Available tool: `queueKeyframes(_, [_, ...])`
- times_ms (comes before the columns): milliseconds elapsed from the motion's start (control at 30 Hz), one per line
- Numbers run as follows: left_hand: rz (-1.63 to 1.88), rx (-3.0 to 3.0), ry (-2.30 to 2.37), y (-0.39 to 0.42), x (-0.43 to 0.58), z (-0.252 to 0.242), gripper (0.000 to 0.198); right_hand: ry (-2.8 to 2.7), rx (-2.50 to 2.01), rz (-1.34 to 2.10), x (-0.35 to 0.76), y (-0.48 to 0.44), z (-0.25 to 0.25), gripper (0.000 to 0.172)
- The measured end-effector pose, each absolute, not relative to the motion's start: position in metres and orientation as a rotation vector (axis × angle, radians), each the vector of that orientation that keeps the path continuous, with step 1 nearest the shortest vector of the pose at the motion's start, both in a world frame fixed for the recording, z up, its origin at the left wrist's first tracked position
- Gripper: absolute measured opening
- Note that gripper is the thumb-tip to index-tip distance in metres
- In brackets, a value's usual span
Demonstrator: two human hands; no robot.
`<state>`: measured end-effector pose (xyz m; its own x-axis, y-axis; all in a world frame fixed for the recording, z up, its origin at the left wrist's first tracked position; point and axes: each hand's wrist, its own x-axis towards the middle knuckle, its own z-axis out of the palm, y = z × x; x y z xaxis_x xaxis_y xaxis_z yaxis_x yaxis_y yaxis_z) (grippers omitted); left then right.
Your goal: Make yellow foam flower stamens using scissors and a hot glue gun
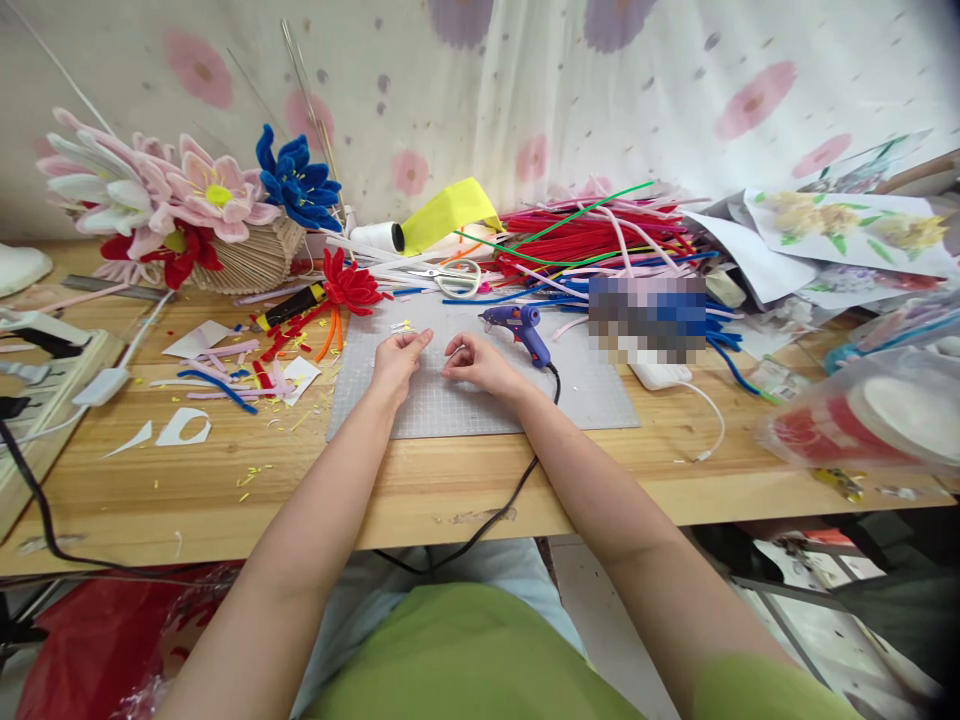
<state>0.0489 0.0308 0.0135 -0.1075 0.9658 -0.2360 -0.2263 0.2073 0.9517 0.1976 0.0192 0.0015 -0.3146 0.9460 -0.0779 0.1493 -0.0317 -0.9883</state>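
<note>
Your left hand has its fingertips pinched together on something thin and pale, too small to make out, and your right hand curls its fingers in close beside it, thumb and forefinger nearly meeting; whether they grip the same fine piece cannot be told. Both hands rest over the grey cutting mat, near its far edge. Just beyond your left fingertips lies a tiny pale bit with a yellow speck, blurred and hard to name. A blue glue gun lies on the mat just right of your right hand, its black cord running under your right forearm and off the table edge, where your lap hides it. Scissors lie farther back. Behind them a heap of red, pink and blue pipe cleaners is partly masked by a blurred patch. At the far left a bunch of fuzzy flowers sits in a basket, and a red flower lies on the wooden table.
</note>
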Motion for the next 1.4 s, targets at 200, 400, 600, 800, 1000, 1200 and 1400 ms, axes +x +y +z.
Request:
queueKeyframes(200, [1.212,0.892,1.243,0.033,0.046,0.011,0.025,-1.423,-1.232,1.319,0.205,0.023,-0.002,0.020])
queueKeyframes(400, [1.184,1.034,1.271,0.031,0.047,0.009,0.020,-1.281,-1.249,1.131,0.204,0.029,-0.010,0.010])
queueKeyframes(600, [1.203,1.091,1.253,0.030,0.051,0.004,0.024,-1.496,-1.053,1.219,0.193,0.022,-0.006,0.035])
queueKeyframes(800, [1.165,1.054,1.290,0.028,0.055,0.007,0.032,-1.491,-1.135,1.243,0.183,0.020,-0.008,0.028])
queueKeyframes(1000, [1.072,1.030,1.203,0.028,0.048,0.014,0.042,-1.358,-1.144,1.273,0.187,0.024,-0.010,0.033])
queueKeyframes(1200, [0.993,1.075,1.371,0.027,0.050,0.012,0.030,-1.418,-1.165,1.189,0.190,0.022,-0.008,0.033])
queueKeyframes(1400, [0.993,1.286,1.393,0.026,0.053,0.001,0.026,-1.624,-1.221,1.019,0.191,0.019,-0.006,0.026])
